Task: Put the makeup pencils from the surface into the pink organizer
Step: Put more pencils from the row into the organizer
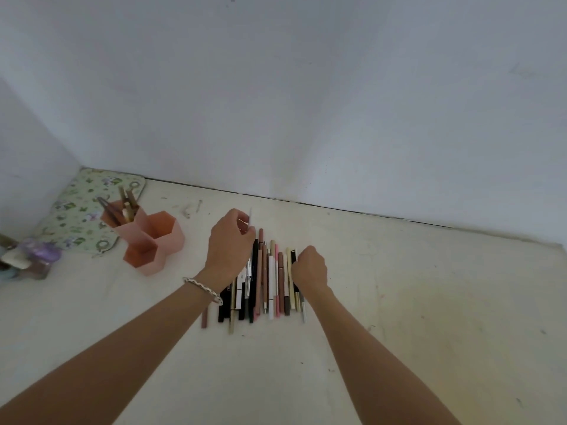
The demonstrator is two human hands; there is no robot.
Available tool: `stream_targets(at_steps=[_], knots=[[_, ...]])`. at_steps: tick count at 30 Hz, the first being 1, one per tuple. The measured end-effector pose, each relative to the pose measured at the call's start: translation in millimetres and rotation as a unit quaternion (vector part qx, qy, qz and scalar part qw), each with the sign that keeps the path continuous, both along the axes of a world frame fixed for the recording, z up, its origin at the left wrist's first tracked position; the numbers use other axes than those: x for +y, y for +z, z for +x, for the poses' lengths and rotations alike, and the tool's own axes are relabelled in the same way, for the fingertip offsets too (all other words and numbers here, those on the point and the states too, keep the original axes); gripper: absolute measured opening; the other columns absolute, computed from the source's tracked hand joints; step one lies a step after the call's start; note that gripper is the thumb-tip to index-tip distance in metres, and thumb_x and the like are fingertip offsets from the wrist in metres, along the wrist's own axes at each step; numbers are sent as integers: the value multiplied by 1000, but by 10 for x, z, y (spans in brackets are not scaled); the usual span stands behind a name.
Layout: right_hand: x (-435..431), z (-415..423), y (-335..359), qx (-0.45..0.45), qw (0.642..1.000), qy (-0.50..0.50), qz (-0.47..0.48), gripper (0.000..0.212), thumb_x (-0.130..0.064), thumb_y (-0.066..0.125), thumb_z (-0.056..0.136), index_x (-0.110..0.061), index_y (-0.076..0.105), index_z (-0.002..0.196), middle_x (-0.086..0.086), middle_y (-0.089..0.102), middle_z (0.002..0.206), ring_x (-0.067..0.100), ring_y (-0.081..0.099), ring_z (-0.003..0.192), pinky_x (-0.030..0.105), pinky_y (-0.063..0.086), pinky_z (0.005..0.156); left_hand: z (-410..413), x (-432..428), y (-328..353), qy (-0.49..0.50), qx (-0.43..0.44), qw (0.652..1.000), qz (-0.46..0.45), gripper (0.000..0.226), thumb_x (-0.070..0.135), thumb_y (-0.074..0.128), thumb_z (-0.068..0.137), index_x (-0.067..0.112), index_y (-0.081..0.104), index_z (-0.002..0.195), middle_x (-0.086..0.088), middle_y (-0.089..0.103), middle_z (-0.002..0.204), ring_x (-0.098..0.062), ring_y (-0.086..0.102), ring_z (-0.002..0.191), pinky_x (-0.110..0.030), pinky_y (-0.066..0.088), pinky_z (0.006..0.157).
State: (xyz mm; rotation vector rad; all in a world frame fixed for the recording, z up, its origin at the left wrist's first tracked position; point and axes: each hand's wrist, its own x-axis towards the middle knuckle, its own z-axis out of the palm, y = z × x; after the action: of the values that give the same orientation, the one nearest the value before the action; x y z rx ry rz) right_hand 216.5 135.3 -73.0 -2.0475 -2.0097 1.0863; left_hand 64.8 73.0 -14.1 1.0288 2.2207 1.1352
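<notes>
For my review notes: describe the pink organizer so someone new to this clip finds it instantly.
Start at the floral mat in the far-left corner against the wall. At the mat's near-right edge stands the pink organizer, left of the left hand. It is the only hexagon-celled holder: three joined cups, the rear one holding pencils.

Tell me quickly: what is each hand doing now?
Left hand: closed on a thin pencil.
Right hand: closed on the pencil pile; which pencil it grips cannot be told.

Pink organizer (pixel 152 240); black, white, pink, brown pencils (pixel 267 280); green floral pouch (pixel 81 217)
</notes>
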Motion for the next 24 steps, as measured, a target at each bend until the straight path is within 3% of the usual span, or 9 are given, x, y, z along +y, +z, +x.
stream_targets(at_steps=[3, 7, 10, 13, 16, 19, 24], knots=[[64, 41, 98, 54, 998, -9, 2, 18, 0, 51, 91, -8, 41, 104, 3, 53, 84, 13, 50, 66, 21, 37, 49, -68, -25, 111, 12, -21, 998, 61, 25, 11, 61, 93, 18, 56, 117, 10, 60, 82, -4, 61, 72, -26, 58, 70], [326, -64, 510, 153, 986, -63, 33, 28, -10, 55, 91, -11, 43, 116, 3, 59, 80, 13, 56, 59, 21, 40, 47, -387, -102, 458, 22, 21, 982, 185, 57, 8, 60, 93, 24, 40, 144, 9, 58, 86, -5, 63, 78, -10, 53, 69], [404, -362, 861, 263, 961, -75, 36, 29, -5, 52, 90, -10, 47, 118, 7, 61, 78, 17, 60, 62, 31, 51, 61, -818, -262, 766, 80, 68, 964, 243, 48, 9, 59, 94, 22, 49, 139, 0, 61, 93, -12, 64, 80, -21, 58, 72], [327, -676, 1121, 360, 929, -68, 54, 31, 0, 52, 88, -11, 50, 117, 11, 63, 78, 19, 62, 66, 34, 50, 66, -1264, -483, 938, 150, 115, 944, 272, 42, 13, 58, 94, 25, 50, 133, -3, 64, 103, -14, 66, 87, -18, 58, 73], [143, -1040, 1340, 421, 900, -60, 89, 32, 0, 54, 88, -15, 48, 116, 13, 67, 85, 22, 63, 71, 31, 51, 68, -1656, -760, 909, 213, 135, 926, 280, 43, 12, 56, 93, 26, 49, 133, -6, 64, 108, -16, 65, 89, -21, 58, 73], [-71, -1350, 1466, 441, 887, -40, 134, 31, -6, 55, 91, -22, 46, 115, 11, 68, 92, 20, 63, 70, 14, 47, 53, -1832, -897, 695, 227, 149, 930, 249, 42, 9, 55, 94, 20, 49, 134, -9, 62, 111, -18, 64, 93, -31, 60, 77], [-359, -1665, 1537, 469, 863, 5, 187, 28, -9, 57, 93, -25, 46, 114, -3, 64, 93, 9, 68, 74, 9, 44, 53, -1823, -948, 297, 146, 211, 955, 152, 27, 2, 60, 91, 4, 64, 118, -17, 61, 118, -34, 59, 109, -49, 48, 98]])
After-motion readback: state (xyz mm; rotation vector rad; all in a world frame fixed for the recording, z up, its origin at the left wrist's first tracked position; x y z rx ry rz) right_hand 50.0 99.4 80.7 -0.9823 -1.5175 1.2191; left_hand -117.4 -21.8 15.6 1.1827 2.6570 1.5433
